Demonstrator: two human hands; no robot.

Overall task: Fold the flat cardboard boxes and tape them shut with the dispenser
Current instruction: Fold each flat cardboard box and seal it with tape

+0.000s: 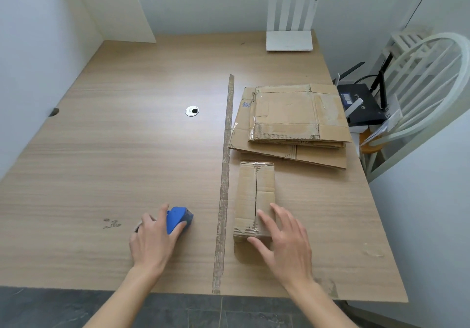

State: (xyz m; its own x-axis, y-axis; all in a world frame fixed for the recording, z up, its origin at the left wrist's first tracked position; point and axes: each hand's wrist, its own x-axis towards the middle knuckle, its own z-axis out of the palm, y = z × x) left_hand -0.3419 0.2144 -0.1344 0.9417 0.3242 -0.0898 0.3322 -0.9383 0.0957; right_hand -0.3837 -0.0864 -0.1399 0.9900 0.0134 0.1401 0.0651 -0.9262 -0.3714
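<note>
On the table, left hand grips the blue dispenser; right hand rests flat-fingered on the folded box.

At seven o'clock our left hand covers most of the blue tape dispenser, so we cannot see its roll or its blade. At five o'clock our right hand hides the near end of the folded box; whether that end is taped we cannot tell. Both forearms run off the bottom edge. At three o'clock the white chair is cut by the right edge, and the print on the black router there is too small to read.
</note>
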